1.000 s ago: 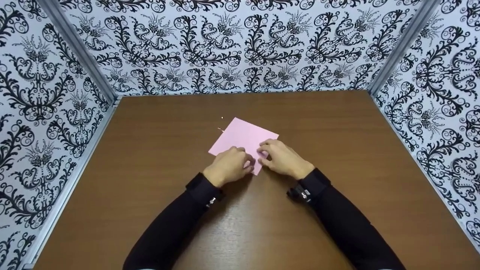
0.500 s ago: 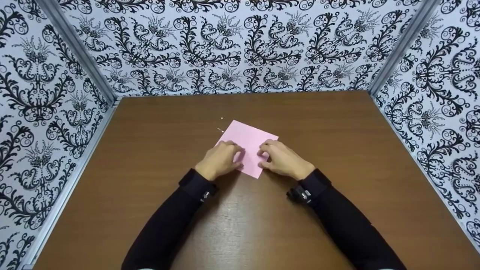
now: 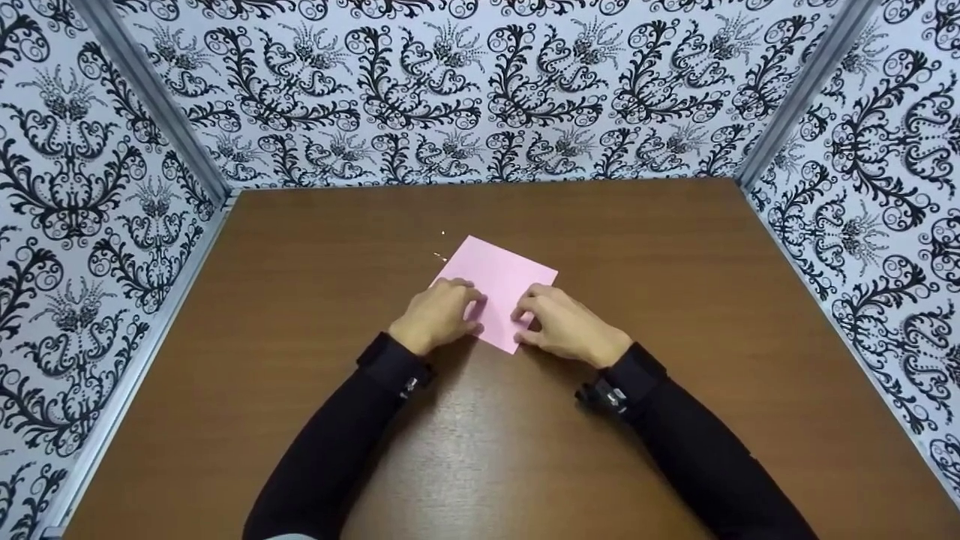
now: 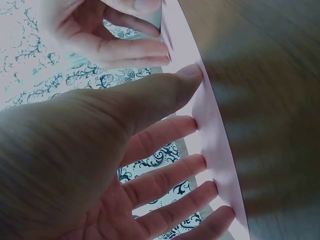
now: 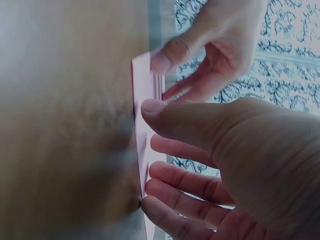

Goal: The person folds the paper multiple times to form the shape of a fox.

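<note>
A square sheet of pink paper (image 3: 504,268) lies turned at an angle on the brown table (image 3: 465,442), in the middle of the head view. My left hand (image 3: 435,311) rests its fingertips and thumb tip on the sheet's left side. Over the right side, my right hand (image 3: 568,324) touches the paper with its fingertips, thumb near the front corner. Seen edge-on in the left wrist view, the pink paper (image 4: 220,132) meets spread, fairly straight fingers. The right wrist view has the paper (image 5: 141,90) under fingertips too. Parts of both side edges are hidden by the hands.
Tiny white flecks (image 3: 441,257) lie just beyond the paper's left edge. A patterned back wall (image 3: 480,90) and two side walls enclose the table, with grey metal posts (image 3: 150,90) at the corners. Both forearms wear black sleeves (image 3: 330,442).
My left hand has shifted left and slightly up from the front corner to the paper's left side, uncovering that corner. My right hand has stayed almost in place, dipping slightly lower.
</note>
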The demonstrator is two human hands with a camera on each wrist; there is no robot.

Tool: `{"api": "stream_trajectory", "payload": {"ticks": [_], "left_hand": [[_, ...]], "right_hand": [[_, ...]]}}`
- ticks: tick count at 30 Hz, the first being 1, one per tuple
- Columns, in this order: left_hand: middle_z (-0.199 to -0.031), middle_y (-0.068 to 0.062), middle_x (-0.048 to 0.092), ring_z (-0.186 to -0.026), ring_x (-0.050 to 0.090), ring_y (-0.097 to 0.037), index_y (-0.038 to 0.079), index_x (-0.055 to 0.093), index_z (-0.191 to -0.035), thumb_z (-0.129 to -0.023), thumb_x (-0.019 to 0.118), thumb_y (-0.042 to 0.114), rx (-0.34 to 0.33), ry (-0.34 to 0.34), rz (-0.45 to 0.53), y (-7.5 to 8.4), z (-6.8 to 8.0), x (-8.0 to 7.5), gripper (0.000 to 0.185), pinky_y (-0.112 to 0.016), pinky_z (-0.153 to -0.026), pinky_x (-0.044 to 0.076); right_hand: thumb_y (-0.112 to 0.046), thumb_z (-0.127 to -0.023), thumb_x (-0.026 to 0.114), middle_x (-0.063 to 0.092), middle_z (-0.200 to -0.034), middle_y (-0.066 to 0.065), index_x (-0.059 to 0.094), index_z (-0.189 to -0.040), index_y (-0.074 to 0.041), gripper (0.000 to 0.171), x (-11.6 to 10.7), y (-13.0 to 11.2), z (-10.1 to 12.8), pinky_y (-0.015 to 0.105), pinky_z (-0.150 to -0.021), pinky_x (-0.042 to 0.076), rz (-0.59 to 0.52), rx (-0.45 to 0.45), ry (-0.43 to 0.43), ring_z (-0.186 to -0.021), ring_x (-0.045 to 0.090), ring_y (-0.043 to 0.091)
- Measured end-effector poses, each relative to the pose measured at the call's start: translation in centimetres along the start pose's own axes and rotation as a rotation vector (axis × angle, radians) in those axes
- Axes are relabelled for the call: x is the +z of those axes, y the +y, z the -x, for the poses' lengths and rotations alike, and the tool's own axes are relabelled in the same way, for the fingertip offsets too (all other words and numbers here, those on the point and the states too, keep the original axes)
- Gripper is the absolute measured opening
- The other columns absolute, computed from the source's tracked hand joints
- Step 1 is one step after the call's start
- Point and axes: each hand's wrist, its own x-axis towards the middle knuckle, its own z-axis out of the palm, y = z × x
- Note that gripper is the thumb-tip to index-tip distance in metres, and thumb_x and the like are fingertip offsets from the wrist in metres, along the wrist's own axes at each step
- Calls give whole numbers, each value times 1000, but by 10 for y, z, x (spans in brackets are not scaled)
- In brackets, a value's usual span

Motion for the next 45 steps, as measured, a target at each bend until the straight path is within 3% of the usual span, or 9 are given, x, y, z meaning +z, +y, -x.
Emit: {"api": "stream_trajectory", "payload": {"ticks": [11,31,34,37,45], "left_hand": [[-165,-15,74,-152,70,-47,12,84,-145,-104,93,25,4,-4,9,-1,-1,1,44,-68,-122,62],[-139,-15,83,-129,76,-42,13,87,-136,-101,96,23,38,-9,-3,4,-1,0,37,-67,-104,69],[-128,-15,83,-118,78,-38,13,88,-129,-102,94,24,36,12,2,2,-4,-1,30,-64,-97,70],[-127,-14,83,-112,77,-35,13,88,-131,-106,90,27,24,32,20,-3,-11,-2,29,-60,-95,69],[-144,-19,82,-133,79,-42,8,82,-147,-112,80,30,-18,91,22,-14,-35,-18,41,-62,-108,69]], "right_hand": [[-15,-103,91,78,-114,12,88,-112,-6,13,6,-10,8,48,-98,68,66,-104,2,-107,77,29],[-13,-101,94,76,-108,7,90,-101,-8,6,13,-17,19,44,-91,68,58,-78,59,-102,76,26],[-12,-101,94,75,-107,7,90,-101,-9,5,15,-16,20,43,-90,67,51,-77,70,-100,74,25],[-12,-100,94,76,-106,7,90,-100,-10,5,16,-16,21,43,-89,67,58,-88,81,-100,74,25],[-13,-99,95,76,-106,7,90,-97,-10,6,17,-16,23,41,-88,68,86,-124,99,-99,75,26]]}}
